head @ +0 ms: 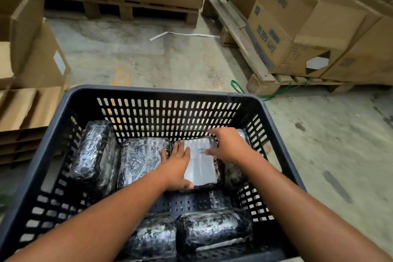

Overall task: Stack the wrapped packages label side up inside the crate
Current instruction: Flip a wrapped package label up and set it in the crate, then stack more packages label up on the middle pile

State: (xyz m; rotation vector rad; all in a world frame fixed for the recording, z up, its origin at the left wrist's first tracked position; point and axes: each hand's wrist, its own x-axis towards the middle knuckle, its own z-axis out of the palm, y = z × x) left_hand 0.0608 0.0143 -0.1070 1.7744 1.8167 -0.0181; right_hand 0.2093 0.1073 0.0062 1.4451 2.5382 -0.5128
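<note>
Probably warehouse: cartons (297, 27) on pallets (131, 9), concrete floor (161, 59).

Left hand (177, 168) flat, palm down, right hand (228, 144) fingers spread

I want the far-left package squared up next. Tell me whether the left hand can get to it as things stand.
Probably yes. The left hand rests on the labelled package, and only one low wrapped package lies between it and the far-left package. The crate is open on top, so nothing blocks a reach across.
</note>
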